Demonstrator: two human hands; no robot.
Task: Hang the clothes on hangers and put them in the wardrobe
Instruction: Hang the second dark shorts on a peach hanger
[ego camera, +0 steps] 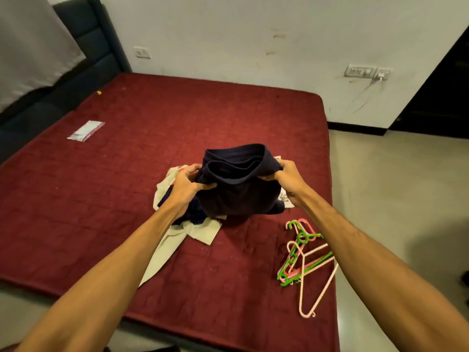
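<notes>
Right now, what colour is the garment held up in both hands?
Dark navy, plain with no pattern. The garment shows best in the head view, the only view given.

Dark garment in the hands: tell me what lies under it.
Under the dark garment lies a heap of pale clothes on the red mattress; the heap's middle is covered.

A red-covered bed [114,199] is viewed from a single camera worn on the head (wide-angle, so straight edges are bowed), pointed forward and down from the bed's near edge. The clothes [238,194] are framed close at centre; the far wall [228,34] and the floor [393,186] at right are taken in.
</notes>
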